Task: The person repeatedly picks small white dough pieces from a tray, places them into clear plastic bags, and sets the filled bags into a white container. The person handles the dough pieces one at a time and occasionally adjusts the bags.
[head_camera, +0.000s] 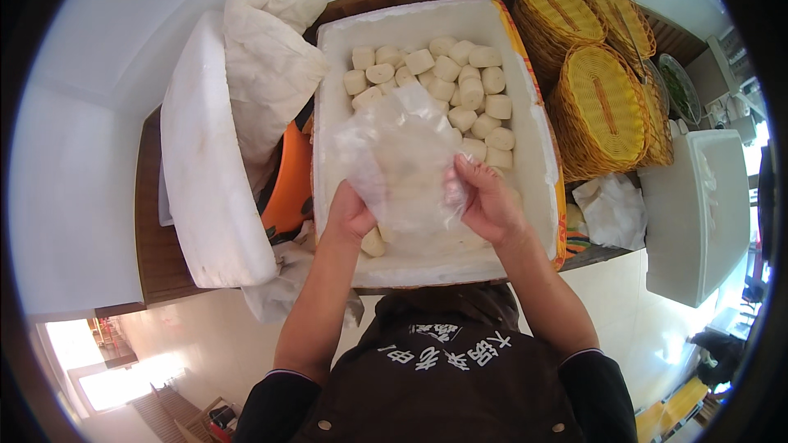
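Both my hands hold a clear plastic bag (403, 135) stretched between them over a white foam box (529, 154). My left hand (353, 212) grips the bag's left side; its fingers are partly hidden by the film. With the thumb on top, my right hand (489, 197) pinches the opposite side. Several pale, cylinder-shaped steamed buns (471, 92) lie piled in the box, mostly in its far and right parts, and some are blurred behind the bag. One more bun (372, 242) shows just below my left hand.
A foam lid (206, 154) leans at the left beside a cream cloth (265, 67) and an orange basin (289, 175). Yellow wicker baskets (603, 104) are stacked at the right, near a white crumpled bag (612, 209) and a pale lidded bin (695, 215). A brown apron (437, 381) covers my front.
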Available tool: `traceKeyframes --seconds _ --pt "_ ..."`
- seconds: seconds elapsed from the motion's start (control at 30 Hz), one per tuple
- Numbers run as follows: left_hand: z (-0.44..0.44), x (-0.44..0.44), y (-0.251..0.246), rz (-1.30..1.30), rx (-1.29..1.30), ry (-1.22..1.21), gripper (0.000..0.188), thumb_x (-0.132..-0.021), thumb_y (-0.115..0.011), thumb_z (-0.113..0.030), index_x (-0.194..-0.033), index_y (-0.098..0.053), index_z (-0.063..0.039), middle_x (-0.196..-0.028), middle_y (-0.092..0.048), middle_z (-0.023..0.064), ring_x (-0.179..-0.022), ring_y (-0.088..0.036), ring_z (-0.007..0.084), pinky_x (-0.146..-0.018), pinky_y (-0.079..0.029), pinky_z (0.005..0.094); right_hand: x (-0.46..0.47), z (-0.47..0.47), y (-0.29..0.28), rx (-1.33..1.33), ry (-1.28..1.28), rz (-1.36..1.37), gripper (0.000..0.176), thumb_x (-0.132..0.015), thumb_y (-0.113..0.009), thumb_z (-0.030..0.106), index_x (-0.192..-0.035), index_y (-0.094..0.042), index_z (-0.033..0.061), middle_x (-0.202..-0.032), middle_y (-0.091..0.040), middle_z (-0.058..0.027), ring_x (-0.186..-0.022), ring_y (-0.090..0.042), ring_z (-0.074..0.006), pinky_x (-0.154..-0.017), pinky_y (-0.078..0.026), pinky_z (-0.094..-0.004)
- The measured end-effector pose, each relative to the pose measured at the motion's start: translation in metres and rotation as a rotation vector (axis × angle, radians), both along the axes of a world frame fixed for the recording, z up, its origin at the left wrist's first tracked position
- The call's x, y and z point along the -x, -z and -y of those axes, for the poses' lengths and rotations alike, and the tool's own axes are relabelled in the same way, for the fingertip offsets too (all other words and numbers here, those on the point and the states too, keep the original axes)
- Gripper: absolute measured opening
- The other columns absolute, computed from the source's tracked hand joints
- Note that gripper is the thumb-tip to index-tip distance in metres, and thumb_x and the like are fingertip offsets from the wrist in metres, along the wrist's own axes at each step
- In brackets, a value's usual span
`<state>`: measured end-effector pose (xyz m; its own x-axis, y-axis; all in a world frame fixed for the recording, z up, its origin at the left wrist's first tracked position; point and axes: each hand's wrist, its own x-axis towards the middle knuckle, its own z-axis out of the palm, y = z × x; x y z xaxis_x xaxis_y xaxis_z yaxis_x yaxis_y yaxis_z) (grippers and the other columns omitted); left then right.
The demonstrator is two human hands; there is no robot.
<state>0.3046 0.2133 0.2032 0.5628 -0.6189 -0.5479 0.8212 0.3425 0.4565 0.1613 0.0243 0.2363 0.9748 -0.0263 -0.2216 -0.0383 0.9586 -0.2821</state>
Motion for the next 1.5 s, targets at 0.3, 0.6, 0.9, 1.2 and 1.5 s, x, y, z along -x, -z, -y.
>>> traceKeyframes --seconds 0.3,0.6,0.9,1.2,1.5 --pt "-0.002 0.043 -0.017 0.959 -0.595 -0.289 0.043 -0.093 -0.061 -0.015 -0.13 -0.042 -0.003 -0.126 -0.047 0.0106 -0.108 -0.051 0.0268 -0.093 -0.046 0.0372 -0.027 0.006 -0.02 0.609 0.277 -0.262 0.035 -0.098 -0.056 0.012 -0.128 -0.046 -0.0032 -0.102 -0.068 -0.0147 -0.075 -0.065 -0.0152 -0.065 -0.056 -0.026" --pt "0.019 0.021 -0.016 0.99 -0.686 0.042 0.017 -0.084 -0.067 0.001 -0.099 -0.06 0.0 -0.091 -0.064 0.0048 -0.085 -0.061 0.0138 -0.077 -0.05 0.026 -0.048 -0.007 -0.024 1.227 -0.274 -0.114 0.06 -0.099 -0.045 0.055 -0.124 -0.059 0.0028 -0.105 -0.065 -0.0126 -0.088 -0.065 -0.023 -0.083 -0.049 -0.0332" --pt "-0.003 0.005 0.015 0.759 -0.753 0.011 0.02 -0.088 -0.057 0.004 -0.108 -0.056 0.0 -0.092 -0.063 0.0055 -0.083 -0.061 0.0104 -0.07 -0.048 0.0249 -0.116 0.145 0.077 2.78 0.016 -0.419 0.072 -0.082 -0.065 0.008 -0.147 -0.038 0.0246 -0.15 -0.035 -0.015 -0.131 -0.041 -0.0395 -0.099 -0.044 -0.0502" --pt "0.0 0.016 0.017 0.981 -0.756 0.058 0.039 -0.083 -0.053 0.008 -0.121 -0.052 -0.003 -0.103 -0.06 0.0057 -0.077 -0.057 0.013 -0.07 -0.048 0.0248 -0.225 0.207 0.083 2.625 -0.559 -0.446 0.076 -0.082 -0.073 0.024 -0.148 -0.034 0.0286 -0.157 -0.025 -0.0142 -0.139 -0.033 -0.0386 -0.105 -0.038 -0.058" --pt "-0.002 0.011 0.003 1.621 -0.976 0.083 0.046 -0.078 -0.061 0.008 -0.119 -0.059 -0.013 -0.13 -0.052 0.0104 -0.072 -0.06 0.0276 -0.062 -0.051 0.035 -0.242 0.227 0.074 2.473 -0.726 -0.528 0.078 -0.076 -0.069 0.022 -0.147 -0.036 0.0225 -0.153 -0.029 -0.0192 -0.13 -0.047 -0.0393 -0.102 -0.045 -0.0462"
